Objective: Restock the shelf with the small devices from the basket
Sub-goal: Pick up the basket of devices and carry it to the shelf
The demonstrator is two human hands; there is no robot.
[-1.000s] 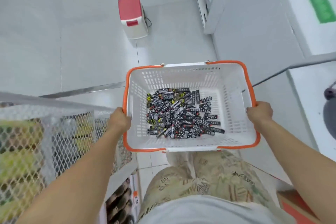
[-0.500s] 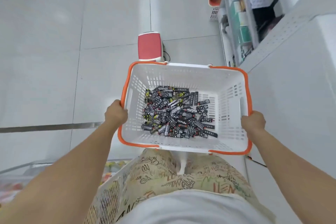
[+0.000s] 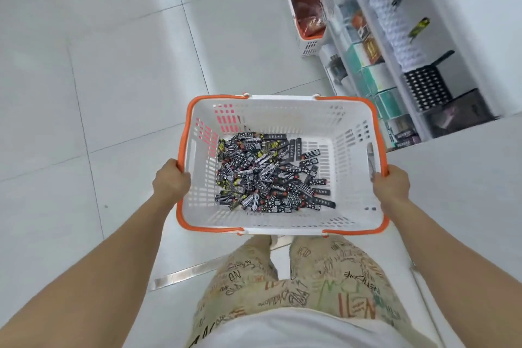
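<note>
Head view: left hand (image 3: 171, 182) and right hand (image 3: 391, 184) grip the basket (image 3: 282, 227) rims, keeping the devices (image 3: 269, 174) level; shelf (image 3: 395, 45) at two o'clock

Black devices (image 3: 271, 175) heaped (loosely) in basket (image 3: 350, 133)

We see a bright, evenly lit scene with diffuse overhead light. The glossy pale grey tiled floor (image 3: 113, 79) carries soft, broad sheen and is nearly washed out. Shadows are faint; a weak one lies beneath the white slotted plastic basket with orange rim (image 3: 282, 226). Wide-angle distortion bends the tile seams and stretches both forearms toward the lower corners. The white shelving unit with boxed goods (image 3: 395, 65) at upper right is smeared by blur; the basket's centre is sharper.
</note>
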